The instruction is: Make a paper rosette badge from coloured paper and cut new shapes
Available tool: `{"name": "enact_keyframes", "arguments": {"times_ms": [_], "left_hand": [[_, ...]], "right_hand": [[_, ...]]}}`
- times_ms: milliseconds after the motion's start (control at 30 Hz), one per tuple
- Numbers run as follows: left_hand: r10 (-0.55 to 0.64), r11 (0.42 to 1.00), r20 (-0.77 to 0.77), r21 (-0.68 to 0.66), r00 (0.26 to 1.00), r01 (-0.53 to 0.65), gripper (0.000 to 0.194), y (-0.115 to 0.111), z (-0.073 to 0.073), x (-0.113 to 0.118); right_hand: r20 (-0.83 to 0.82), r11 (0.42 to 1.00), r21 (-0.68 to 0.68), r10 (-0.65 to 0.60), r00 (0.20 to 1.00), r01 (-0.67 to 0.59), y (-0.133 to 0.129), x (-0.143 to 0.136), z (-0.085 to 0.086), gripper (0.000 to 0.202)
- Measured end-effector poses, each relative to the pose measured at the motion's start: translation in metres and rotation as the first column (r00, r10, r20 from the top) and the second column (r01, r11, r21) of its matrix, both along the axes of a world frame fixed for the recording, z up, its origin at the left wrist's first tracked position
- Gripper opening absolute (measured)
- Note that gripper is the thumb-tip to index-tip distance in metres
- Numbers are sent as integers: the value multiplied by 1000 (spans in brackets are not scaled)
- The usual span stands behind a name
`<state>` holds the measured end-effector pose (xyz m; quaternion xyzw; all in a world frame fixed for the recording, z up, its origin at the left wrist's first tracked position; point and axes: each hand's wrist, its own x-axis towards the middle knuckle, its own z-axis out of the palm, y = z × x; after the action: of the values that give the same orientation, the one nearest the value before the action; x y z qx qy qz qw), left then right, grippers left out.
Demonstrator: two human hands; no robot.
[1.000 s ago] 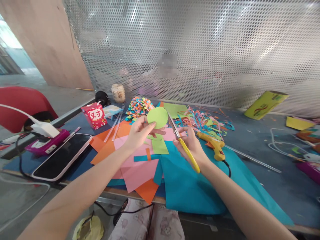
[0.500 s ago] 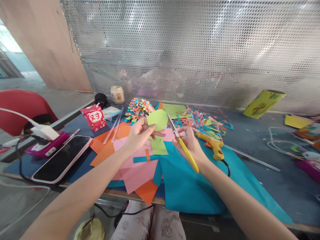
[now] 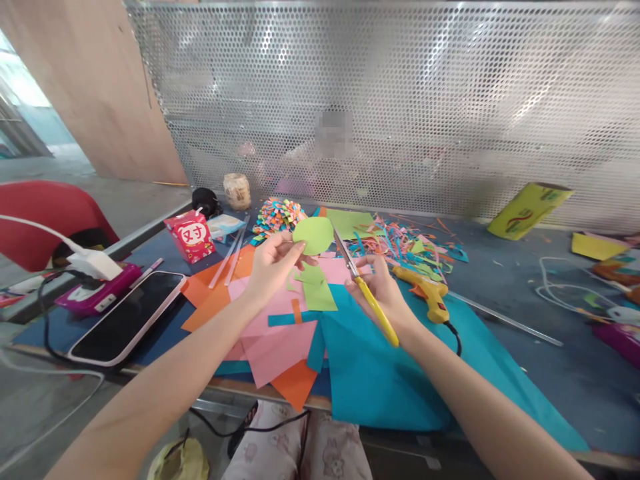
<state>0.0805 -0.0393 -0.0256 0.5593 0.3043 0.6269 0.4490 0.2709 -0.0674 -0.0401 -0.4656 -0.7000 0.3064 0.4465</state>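
Observation:
My left hand (image 3: 277,263) pinches the edge of a round green paper disc (image 3: 314,235) between thumb and fingers, held above the table. In my right hand (image 3: 383,293) is a pair of scissors (image 3: 371,300) with yellow handles, blades pointing up and away, their tips close to the disc's right edge. Below lie a green paper piece (image 3: 319,293), pink sheets (image 3: 280,350), orange sheets (image 3: 213,303) and a large teal sheet (image 3: 385,380). Behind the left hand sits a multicoloured ball of paper strips (image 3: 277,217).
A yellow glue gun (image 3: 425,292) lies right of my right hand, near a pile of paper scraps (image 3: 400,243). A phone (image 3: 129,319), a purple power strip (image 3: 97,293) and a red packet (image 3: 191,237) are at left. A yellow-green tube (image 3: 530,210) leans by the perforated metal panel (image 3: 400,100).
The green disc has shifted slightly left in my left hand, away from the scissor blades. Small green offcuts now show below it on the green piece. My right hand stays nearly still.

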Motion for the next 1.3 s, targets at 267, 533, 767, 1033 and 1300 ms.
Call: {"name": "enact_keyframes", "arguments": {"times_ms": [267, 533, 767, 1033, 1300], "left_hand": [[-16, 1000, -32, 9, 999, 16, 24, 0, -2, 1], [40, 999, 19, -8, 999, -40, 27, 5, -4, -1], [120, 992, 68, 35, 990, -122, 27, 8, -3, -3], [86, 995, 0, 43, 996, -86, 25, 6, -5, -1], [150, 988, 39, 28, 988, -151, 25, 10, -5, -4]], "right_hand": [[10, 1000, 5, -25, 1000, 25, 1, 1, 0, 44], [29, 999, -44, -14, 999, 15, 1, 3, 1, 40], [18, 999, -40, 11, 1000, -10, 1, 2, -1, 41], [10, 999, -27, 26, 1000, -26, 6, 5, -4, 41], [45, 998, -66, 20, 999, -17, 2, 6, -1, 35]]}}
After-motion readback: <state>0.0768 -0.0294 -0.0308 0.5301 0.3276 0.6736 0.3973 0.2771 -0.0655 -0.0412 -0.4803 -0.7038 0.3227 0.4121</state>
